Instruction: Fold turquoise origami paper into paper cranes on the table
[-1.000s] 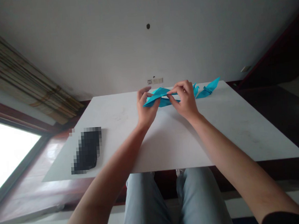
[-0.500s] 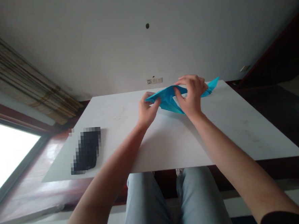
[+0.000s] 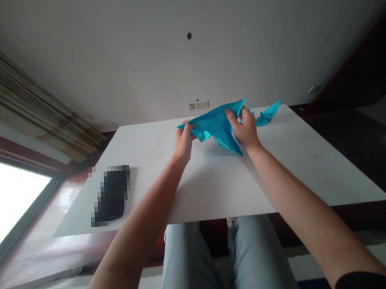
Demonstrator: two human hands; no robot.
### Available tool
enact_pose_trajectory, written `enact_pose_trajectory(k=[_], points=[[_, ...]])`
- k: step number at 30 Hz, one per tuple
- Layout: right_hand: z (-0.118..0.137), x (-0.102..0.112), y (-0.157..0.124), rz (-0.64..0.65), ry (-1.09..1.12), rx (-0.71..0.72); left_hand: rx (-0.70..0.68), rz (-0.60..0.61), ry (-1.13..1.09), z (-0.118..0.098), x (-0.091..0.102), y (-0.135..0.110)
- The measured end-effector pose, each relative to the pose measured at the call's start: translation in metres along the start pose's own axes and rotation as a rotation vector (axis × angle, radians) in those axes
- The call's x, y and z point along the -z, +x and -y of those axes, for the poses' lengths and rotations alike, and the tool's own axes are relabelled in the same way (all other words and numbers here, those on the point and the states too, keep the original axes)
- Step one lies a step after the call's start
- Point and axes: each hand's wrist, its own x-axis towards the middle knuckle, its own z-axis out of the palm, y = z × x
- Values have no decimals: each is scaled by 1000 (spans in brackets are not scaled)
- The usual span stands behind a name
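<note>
Centrally, a creased sheet of blue paper (image 3: 218, 120) was held between two hands above the far half of the desk (image 3: 212, 200), its upper edge slanting up to the right and one pointed flap hanging toward the person. Whether the lowest tip met the desk could not be told. The left hand (image 3: 182, 140) pinched the left corner, thumb on the near face; the right hand (image 3: 246, 126) gripped the paper near its upper right corner, thumb likewise in front, the other fingers mostly hidden behind.

Just beyond the right hand lay a second blue piece, a folded paper figure (image 3: 267, 115), partly hidden by that hand. Well apart, on the left side of the desk, lay a dark object (image 3: 113, 195), blurred past recognition.

Probable faults: outward pulling by both hands could have torn the thin sheet along a crease; uneven tension could have skewed its folds; a loosened pinch could have let a corner slip; and a rightward swing of the right hand could have knocked the folded figure.
</note>
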Motion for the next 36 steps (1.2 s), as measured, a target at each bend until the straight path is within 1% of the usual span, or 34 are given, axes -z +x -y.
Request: enact_pose_trajectory(k=[3, 7, 10, 13, 17, 20, 23, 25, 30, 33, 36], points=[[-1, 1, 0, -13, -3, -14, 37, -36, 29, 4, 3, 3], [-1, 7, 3, -12, -45, 2, 91, -15, 122, 11, 8, 6], [3, 11, 6, -27, -83, 8, 135, -33, 129, 15, 11, 8], [5, 14, 7, -51, -106, 6, 142, -58, 133, 17, 15, 9], [3, 16, 8, -70, -126, 5, 82, -48, 139, 15, 21, 13], [-1, 17, 9, -65, -134, 6, 27, -90, 157, 12, 23, 15], [-2, 18, 9, -50, -139, 12, 2, -110, 181, 8, 21, 13], [0, 18, 8, -47, -149, 27, 9, -84, 210, 6, 16, 8], [11, 16, 6, -33, -177, 60, 58, 46, 258, 5, 10, 0], [15, 16, 6, -52, -159, 67, -42, 41, 331, 7, 13, 2], [15, 17, 7, -74, -137, 53, -126, 34, 477, 6, 16, 2]])
